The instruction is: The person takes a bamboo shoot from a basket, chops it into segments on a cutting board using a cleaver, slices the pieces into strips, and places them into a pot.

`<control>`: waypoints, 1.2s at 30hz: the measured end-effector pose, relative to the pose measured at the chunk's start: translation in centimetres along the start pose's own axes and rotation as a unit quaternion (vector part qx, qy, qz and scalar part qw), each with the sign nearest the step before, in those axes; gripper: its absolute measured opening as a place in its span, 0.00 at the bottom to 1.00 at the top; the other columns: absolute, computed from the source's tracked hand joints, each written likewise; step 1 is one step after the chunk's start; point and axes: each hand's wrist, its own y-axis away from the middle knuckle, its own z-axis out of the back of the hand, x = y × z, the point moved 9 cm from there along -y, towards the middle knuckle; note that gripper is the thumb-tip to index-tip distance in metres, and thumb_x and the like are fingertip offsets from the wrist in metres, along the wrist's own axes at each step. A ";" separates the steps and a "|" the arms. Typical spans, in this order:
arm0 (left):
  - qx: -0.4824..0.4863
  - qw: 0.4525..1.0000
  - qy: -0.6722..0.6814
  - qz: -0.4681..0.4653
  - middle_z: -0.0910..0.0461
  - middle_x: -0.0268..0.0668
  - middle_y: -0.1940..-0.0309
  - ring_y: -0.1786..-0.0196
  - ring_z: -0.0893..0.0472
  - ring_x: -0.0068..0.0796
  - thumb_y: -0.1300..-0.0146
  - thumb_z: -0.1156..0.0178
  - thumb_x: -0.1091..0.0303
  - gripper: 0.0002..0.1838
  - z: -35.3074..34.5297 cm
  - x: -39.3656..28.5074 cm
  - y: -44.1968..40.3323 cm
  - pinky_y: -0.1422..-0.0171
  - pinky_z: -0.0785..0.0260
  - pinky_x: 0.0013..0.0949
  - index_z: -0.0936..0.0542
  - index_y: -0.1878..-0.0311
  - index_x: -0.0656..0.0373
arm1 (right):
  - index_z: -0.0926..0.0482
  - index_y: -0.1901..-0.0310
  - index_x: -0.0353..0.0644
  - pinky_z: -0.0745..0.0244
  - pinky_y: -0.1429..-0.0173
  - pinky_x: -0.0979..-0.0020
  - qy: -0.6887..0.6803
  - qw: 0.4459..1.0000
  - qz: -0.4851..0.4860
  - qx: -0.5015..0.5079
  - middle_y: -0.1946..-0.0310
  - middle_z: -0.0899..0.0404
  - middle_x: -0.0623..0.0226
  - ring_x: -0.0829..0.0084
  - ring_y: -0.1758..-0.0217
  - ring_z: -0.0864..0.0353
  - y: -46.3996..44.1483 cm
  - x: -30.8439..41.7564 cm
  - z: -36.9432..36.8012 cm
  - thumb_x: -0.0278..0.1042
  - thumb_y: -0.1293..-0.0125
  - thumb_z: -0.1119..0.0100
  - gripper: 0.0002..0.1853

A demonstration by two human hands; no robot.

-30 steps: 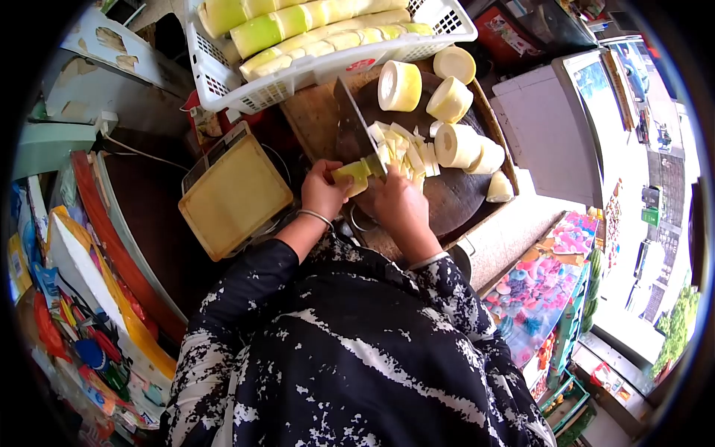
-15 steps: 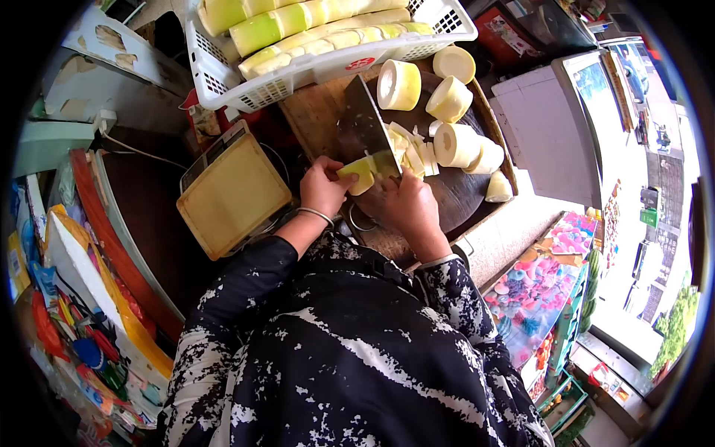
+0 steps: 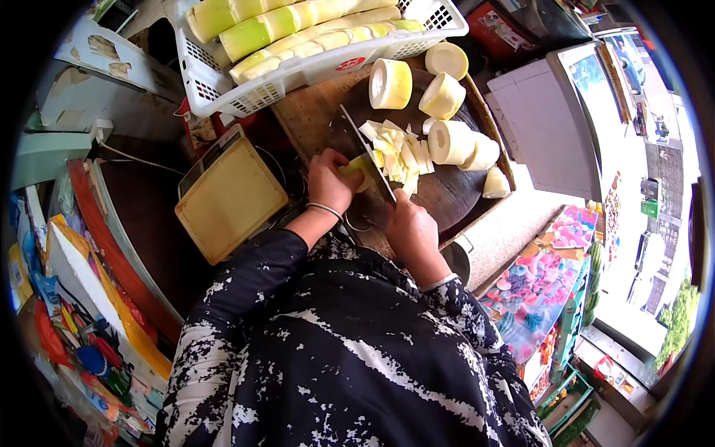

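Note:
My right hand (image 3: pixel 414 229) is wrapped round the handle end of a cleaver. The cleaver's blade (image 3: pixel 370 156) stands nearly on edge over a dark round chopping block (image 3: pixel 456 195). My left hand (image 3: pixel 332 181) pinches a pale green piece of bamboo shoot (image 3: pixel 360 168) against the blade's left side, partly hidden by the fingers. Right of the blade lies a heap of cut slices (image 3: pixel 403 154). Thick bamboo shoot sections stand or lie around the block, among them an upright one (image 3: pixel 390 84) and a lying one (image 3: pixel 450 141).
A white plastic basket (image 3: pixel 316 74) of long peeled bamboo shoots (image 3: pixel 287 30) stands behind the block. To the left is a scale with a tan platform (image 3: pixel 232 200). A table with a flowered cover (image 3: pixel 536 287) stands at the right, and cluttered packages (image 3: pixel 97 357) lie far left.
The cleaver has turned from showing its broad face to nearly edge-on, uncovering more of the slices. My left hand has shifted slightly, still on the piece; the view has moved a little.

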 end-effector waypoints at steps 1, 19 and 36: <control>0.009 1.000 0.002 0.008 0.27 0.41 0.76 0.73 0.25 0.37 0.64 0.30 0.69 0.15 -0.4 0.4 -0.1 0.66 0.31 0.34 0.25 0.73 0.62 | 0.32 0.64 0.43 0.27 0.72 0.53 0.000 1.000 -0.001 -0.001 0.81 0.23 0.52 0.51 0.75 0.21 -0.3 0.2 -0.1 0.33 0.39 0.51 0.05; 0.079 0.987 0.090 0.103 0.26 0.50 0.70 0.65 0.25 0.48 0.63 0.31 0.66 0.15 -2.1 2.4 -0.4 0.60 0.32 0.40 0.25 0.74 0.63 | 0.32 0.64 0.42 0.28 0.70 0.53 0.017 1.000 0.006 0.019 0.81 0.23 0.50 0.49 0.75 0.22 0.0 1.0 -0.7 0.34 0.39 0.53 0.06; 0.045 0.996 0.044 0.061 0.22 0.48 0.75 0.69 0.22 0.43 0.60 0.31 0.65 0.15 -1.7 2.6 -0.7 0.64 0.30 0.37 0.23 0.73 0.64 | 0.30 0.62 0.41 0.28 0.67 0.52 0.011 0.999 -0.012 0.038 0.78 0.22 0.49 0.49 0.72 0.21 -0.2 2.3 -0.1 0.36 0.38 0.51 0.09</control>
